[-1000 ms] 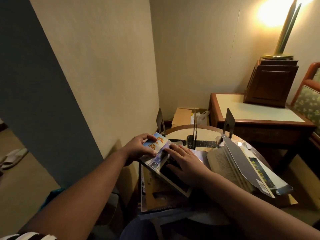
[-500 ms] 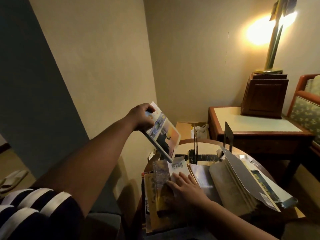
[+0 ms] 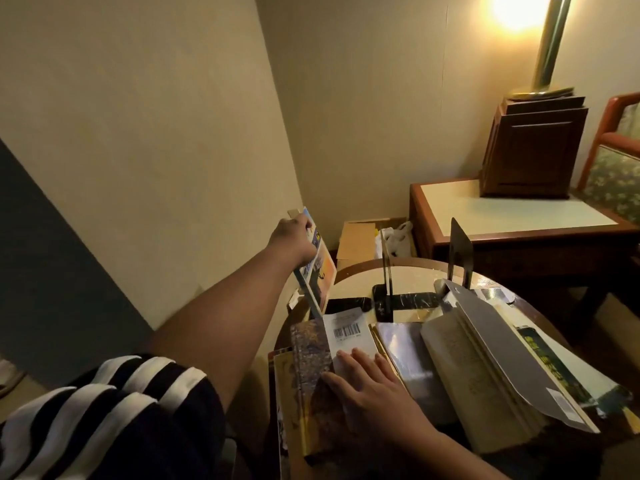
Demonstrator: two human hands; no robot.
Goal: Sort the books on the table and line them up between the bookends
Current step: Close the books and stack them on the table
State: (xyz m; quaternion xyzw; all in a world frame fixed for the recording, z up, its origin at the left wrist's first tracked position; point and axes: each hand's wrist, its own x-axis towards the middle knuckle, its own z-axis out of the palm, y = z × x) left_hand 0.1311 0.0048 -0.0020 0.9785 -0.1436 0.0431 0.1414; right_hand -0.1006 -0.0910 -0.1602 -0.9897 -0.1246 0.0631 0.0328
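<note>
Round table (image 3: 412, 271) w/ 3 black bookends (image 3: 386, 271), flat book pile (image 3: 408, 362), open book (image 3: 460, 358).

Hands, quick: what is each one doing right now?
Left hand: closed on the colourful book, held upright by the table's left edge.
Right hand: open, flat on the barcode book.

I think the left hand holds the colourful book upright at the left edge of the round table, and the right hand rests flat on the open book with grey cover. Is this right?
Not quite. In the head view the right hand rests flat on the closed book with the barcode, not on the open book, which lies untouched to its right. The left hand does hold the colourful book upright at the round table's left edge.
</note>
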